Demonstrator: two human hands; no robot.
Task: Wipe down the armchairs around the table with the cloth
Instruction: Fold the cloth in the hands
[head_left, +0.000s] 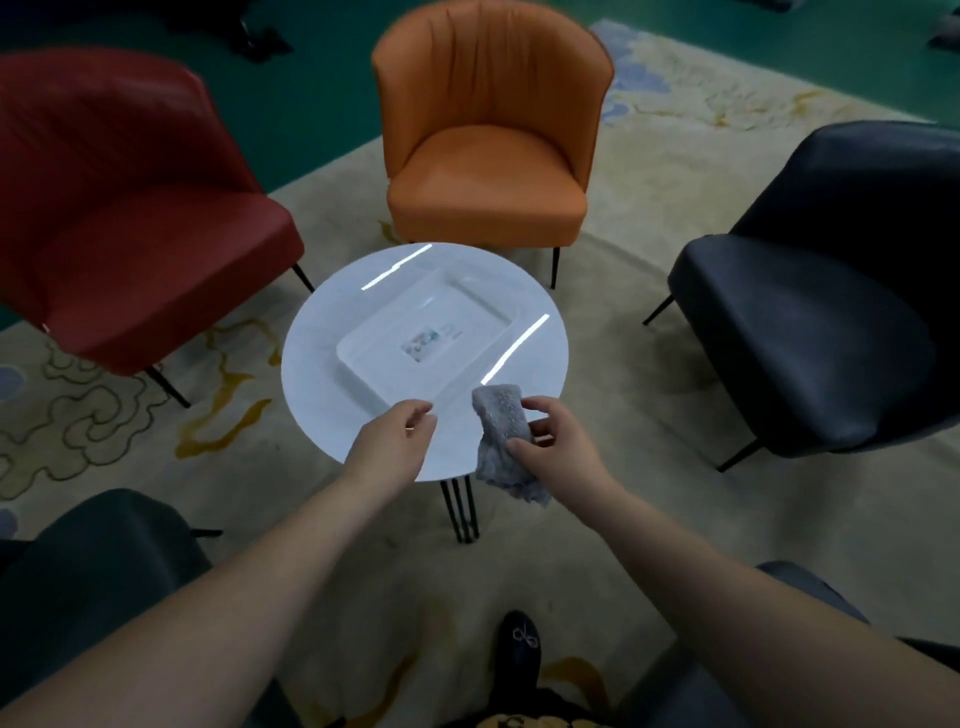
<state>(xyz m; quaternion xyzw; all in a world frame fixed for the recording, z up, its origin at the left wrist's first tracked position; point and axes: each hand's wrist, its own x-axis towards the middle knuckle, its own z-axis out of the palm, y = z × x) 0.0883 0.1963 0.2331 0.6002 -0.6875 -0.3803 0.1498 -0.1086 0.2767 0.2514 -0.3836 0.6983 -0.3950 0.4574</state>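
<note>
Cloth: grey cloth (503, 441), bunched, hangs from your right hand (553, 441) over the near edge of the round white surface (317, 374).
R hand: thumb & fingers pinch the cloth's mid part; lower end dangles past the rim.
L hand: your left hand (392, 441) hovers just beside the cloth, fingers loosely curled, holding nothing.
Surface: carries a white rectangular tray (374, 358) w/ a small printed picture at centre.
Armchairs: red armchair (130, 218) at left, orange armchair (488, 145) across, black armchair (831, 312) at right, dark armchair (104, 561) near your left arm.
Floor: patterned beige rug (649, 493); your dark shoe (519, 649) at bottom.
</note>
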